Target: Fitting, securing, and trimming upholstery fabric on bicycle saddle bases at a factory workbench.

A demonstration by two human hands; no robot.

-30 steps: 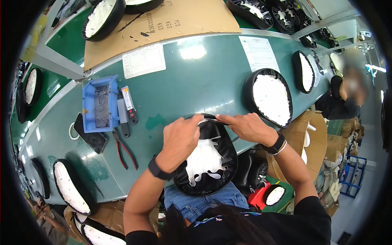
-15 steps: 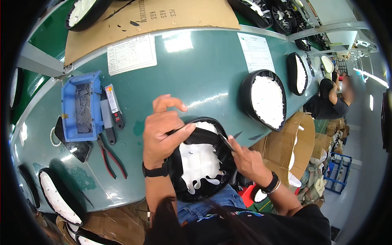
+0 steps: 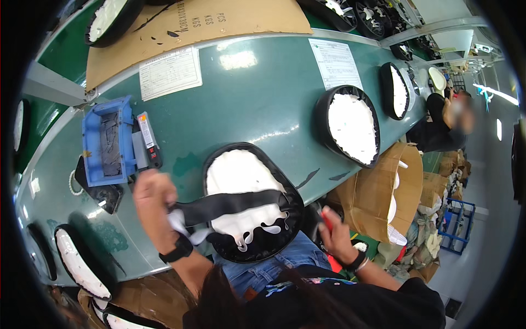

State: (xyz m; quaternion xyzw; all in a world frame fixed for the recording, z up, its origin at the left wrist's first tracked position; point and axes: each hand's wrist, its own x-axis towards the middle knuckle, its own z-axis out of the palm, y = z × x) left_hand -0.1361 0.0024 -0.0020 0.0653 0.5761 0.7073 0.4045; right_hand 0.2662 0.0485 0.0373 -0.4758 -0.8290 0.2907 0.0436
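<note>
A black, rounded shell [image 3: 294,192] with a white filling [image 3: 244,171] lies at the table's near edge, against my lap. Across it stretches a wide black strip [image 3: 233,207], whose left end reaches my left hand [image 3: 156,192]. That hand is blurred and closed, left of the shell. A crumpled whitish piece [image 3: 178,220] hangs below it. White drip-shaped tabs [image 3: 257,233] show along the shell's near side. Off the table edge at right, my right hand [image 3: 337,237] is closed around a red-handled tool [image 3: 327,219]; its working end cannot be made out.
At left stand a blue bin [image 3: 86,148] of grey strips and a box cutter [image 3: 149,140]. Similar filled shells [image 3: 350,129] stand at right and left. A cardboard box [image 3: 378,186] is beyond the right edge. A person [image 3: 446,123] sits far right.
My left hand has swung left, drawing the black strip out across the shell. My right hand has moved down and right, away from the shell with its tool. The shell has turned.
</note>
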